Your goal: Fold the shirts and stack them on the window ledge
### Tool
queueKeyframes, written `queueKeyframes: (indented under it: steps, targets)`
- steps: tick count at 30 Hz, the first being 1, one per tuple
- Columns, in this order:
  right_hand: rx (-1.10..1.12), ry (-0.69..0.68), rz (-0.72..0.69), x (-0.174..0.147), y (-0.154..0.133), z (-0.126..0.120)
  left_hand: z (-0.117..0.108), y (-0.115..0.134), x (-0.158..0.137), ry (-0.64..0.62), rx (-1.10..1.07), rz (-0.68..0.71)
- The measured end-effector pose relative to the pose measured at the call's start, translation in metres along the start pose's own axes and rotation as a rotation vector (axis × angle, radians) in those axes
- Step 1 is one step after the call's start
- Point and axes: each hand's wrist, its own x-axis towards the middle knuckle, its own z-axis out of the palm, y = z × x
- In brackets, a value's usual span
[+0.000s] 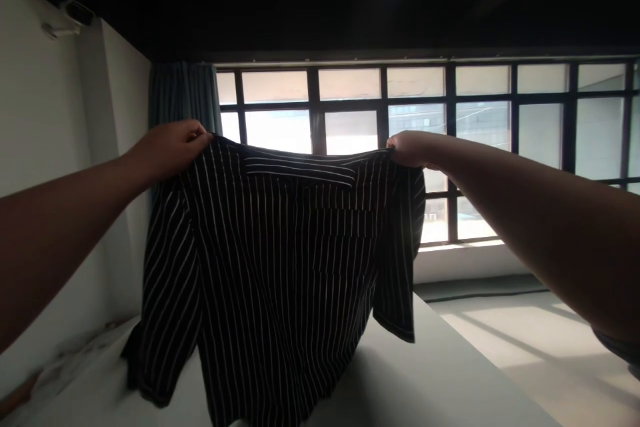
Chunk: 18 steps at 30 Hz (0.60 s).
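A black shirt (290, 247) with thin white stripes hangs spread out in front of me, held up by its shoulders. My left hand (175, 147) pinches the shoulder at the left, fingers closed on the cloth. At the opposite shoulder my right hand (413, 148) is closed on the fabric too. Between the hands the collar (300, 169) droops slightly, its stripes running sideways. Both short sleeves dangle, and a chest pocket shows on the right half. The lower hem reaches down over the white table (400, 373) and passes out of view at the bottom.
Beyond the white table stands a wide window (480, 127) with dark frames. A blue curtain (185, 93) hangs at its left end, beside a pale wall (45, 147) carrying a camera (77, 12). Sunlit floor (540, 333) lies to the right. Crumpled pale material (75, 360) sits at lower left.
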Motion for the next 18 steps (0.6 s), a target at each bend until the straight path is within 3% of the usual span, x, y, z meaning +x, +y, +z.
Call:
queueKeyframes:
  steps: [3, 9, 11, 14, 18]
  targets:
    - [-0.03, 0.065, 0.0, -0.027, -0.015, -0.013, -0.011, -0.003, -0.004, -0.041, 0.087, 0.038]
    - [-0.173, 0.198, -0.357, -0.093, -0.017, -0.015, -0.025, -0.023, -0.039, 0.034, 0.101, 0.047]
    - [-0.094, 0.205, -0.397, -0.112, -0.005, -0.011, -0.032, -0.026, -0.057, 0.013, 0.038, 0.042]
    - [0.132, 0.103, -0.443, -0.132, 0.019, -0.012, -0.044, -0.025, -0.075, -0.047, -0.074, -0.019]
    - [0.324, 0.049, -0.32, -0.145, 0.043, -0.029, -0.055, -0.022, -0.074, -0.164, -0.184, -0.136]
